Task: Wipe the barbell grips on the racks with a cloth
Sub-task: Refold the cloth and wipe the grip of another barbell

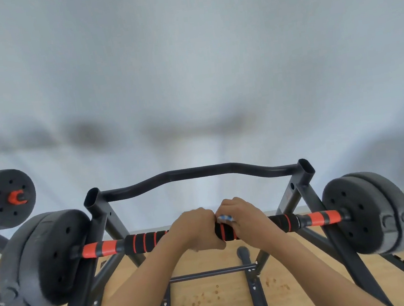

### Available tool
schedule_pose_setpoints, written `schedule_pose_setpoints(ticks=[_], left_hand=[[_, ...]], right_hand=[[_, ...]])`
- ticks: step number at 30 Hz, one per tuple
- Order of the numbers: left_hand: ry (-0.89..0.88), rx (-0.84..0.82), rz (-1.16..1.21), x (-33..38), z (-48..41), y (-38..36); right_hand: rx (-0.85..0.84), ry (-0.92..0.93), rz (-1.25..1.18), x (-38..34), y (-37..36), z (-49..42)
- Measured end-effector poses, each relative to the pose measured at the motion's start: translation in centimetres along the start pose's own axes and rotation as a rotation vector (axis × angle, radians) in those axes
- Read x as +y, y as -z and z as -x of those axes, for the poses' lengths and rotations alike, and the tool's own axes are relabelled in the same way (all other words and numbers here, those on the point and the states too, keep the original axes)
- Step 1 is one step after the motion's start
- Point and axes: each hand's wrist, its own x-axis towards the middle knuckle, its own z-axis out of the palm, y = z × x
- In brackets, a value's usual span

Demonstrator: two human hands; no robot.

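A barbell lies across a black rack (96, 209), with a black foam grip ringed in orange (144, 241) and black weight plates at each end. My left hand (195, 227) grips the bar near its middle, fingers curled over the top. Right beside it, my right hand (244, 216) holds a small blue and white cloth (225, 218) pressed around the foam grip. Only a corner of the cloth shows between my two hands.
The left plates (43, 258) and the right plates (366, 211) hang outside the rack posts. A second barbell's plate (5, 197) sits at the far left. Behind is a pale wall, below a wooden floor (214, 301) with rack feet.
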Motion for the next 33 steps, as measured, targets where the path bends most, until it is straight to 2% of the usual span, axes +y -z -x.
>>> schedule_pose_setpoints(ticks=[3, 5, 6, 13, 16, 19, 21, 25, 27, 29, 33], left_hand=[[-0.074, 0.313, -0.289, -0.6, 1.2, -2.6], [-0.079, 0.470, -0.337, -0.8, 1.9, -4.4], [-0.056, 0.487, -0.324, -0.9, 1.9, -4.6], [-0.018, 0.252, -0.216, -0.9, 0.6, -1.8], [0.013, 0.027, -0.090, -1.4, -0.4, -0.7], [0.011, -0.203, 0.169, -1.9, -1.1, 0.7], [-0.045, -0.158, 0.200, -2.2, -0.7, 1.0], [-0.117, 0.335, -0.290, -2.2, 0.8, -2.6], [-0.081, 0.459, -0.328, -1.7, 1.3, -4.2], [-0.031, 0.403, -0.302, -1.4, 1.0, -3.7], [-0.036, 0.259, -0.244, -1.5, 0.3, -1.7]], right_hand=[[0.007, -0.039, -0.004, -0.1, 0.0, -0.1], [0.005, -0.067, -0.016, -0.3, 0.0, -0.3], [0.003, -0.078, -0.016, -0.5, -0.1, -0.3], [0.060, -0.103, -0.045, -0.9, -0.3, -0.1], [0.076, -0.089, -0.014, -1.1, -0.4, -0.2], [0.048, -0.065, 0.026, -1.0, -0.4, -0.2], [0.032, -0.060, 0.038, -0.8, -0.4, -0.3], [0.054, -0.041, 0.031, -0.3, -0.4, -0.4], [0.075, 0.000, 0.047, -0.1, -0.7, -0.4], [0.110, 0.036, 0.100, 0.0, -1.1, -0.3], [0.133, 0.065, 0.136, 0.4, -1.4, -0.4]])
